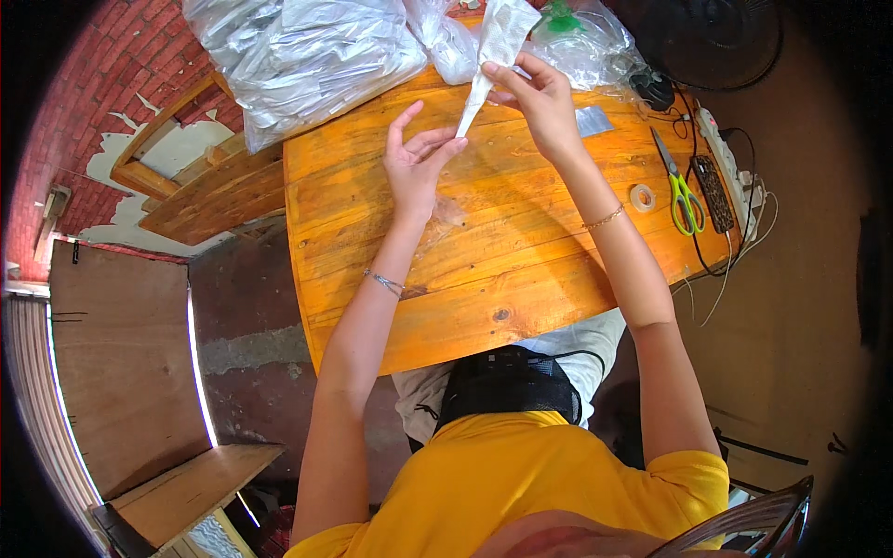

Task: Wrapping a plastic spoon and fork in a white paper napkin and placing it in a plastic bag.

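Above the far part of the wooden table (391, 321), my two hands hold a white paper napkin (504, 35) gathered into a narrow point at its lower end. My left hand (417, 164) pinches that tip between thumb and finger, its other fingers spread. Higher up, my right hand (544, 104) grips the napkin between thumb and fingers, where it widens out. A large clear plastic bag of white packets (314, 63) lies at the back left. Behind my right hand are more clear plastic bags (593, 49), one with a green piece on it.
On the right lie a roll of tape (642, 198), green-handled scissors (680, 192), a dark patterned device (711, 192) and a white power strip (725, 160) with cables. A small silvery sheet (593, 121) lies beyond my right wrist. A black fan (711, 35) stands at the back right.
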### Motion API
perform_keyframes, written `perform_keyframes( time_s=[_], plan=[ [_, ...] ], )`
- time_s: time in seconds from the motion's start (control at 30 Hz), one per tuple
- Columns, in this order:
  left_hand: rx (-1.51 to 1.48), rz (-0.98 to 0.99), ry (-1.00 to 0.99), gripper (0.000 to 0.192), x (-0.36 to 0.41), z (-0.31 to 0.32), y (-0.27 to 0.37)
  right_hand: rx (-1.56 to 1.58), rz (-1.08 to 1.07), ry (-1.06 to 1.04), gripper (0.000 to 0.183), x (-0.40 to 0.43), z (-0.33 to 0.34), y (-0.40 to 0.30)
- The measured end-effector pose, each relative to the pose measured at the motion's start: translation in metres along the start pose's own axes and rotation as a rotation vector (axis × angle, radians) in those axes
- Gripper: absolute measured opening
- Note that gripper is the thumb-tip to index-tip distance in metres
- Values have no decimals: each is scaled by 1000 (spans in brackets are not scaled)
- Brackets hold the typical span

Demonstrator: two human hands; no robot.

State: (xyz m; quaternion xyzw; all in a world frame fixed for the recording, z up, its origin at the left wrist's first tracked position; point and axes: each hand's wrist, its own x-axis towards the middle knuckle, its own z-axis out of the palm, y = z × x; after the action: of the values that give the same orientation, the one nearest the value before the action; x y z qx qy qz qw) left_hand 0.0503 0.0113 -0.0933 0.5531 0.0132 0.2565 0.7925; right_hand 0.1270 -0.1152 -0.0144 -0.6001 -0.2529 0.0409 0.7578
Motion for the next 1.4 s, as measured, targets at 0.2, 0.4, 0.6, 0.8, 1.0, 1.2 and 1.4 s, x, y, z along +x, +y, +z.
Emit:
perform_keyframes(
  time_s=[0.2,0.4,0.6,0.8,1.0,1.2,1.4],
  plan=[
    [43,-12,-2,63,-1,2,2,-25,83,-27,15,3,-2,18],
    [34,-1,-6,59,-1,1,1,-14,119,-49,15,0,1,26],
    [40,-4,4,59,-1,2,1,13,78,-85,14,-7,1,22],
    [31,-36,1,58,-1,1,1,73,-45,-104,11,-8,2,14],
    [28,-15,9,57,-3,3,3,-57,-130,-160,10,-6,-2,31],
    [-17,1,21,56,-4,4,5,-193,-76,-171,14,-8,-4,37],
    [-14,44,51,54,-2,3,3,-181,167,-194,13,-15,2,25]
  ],
)
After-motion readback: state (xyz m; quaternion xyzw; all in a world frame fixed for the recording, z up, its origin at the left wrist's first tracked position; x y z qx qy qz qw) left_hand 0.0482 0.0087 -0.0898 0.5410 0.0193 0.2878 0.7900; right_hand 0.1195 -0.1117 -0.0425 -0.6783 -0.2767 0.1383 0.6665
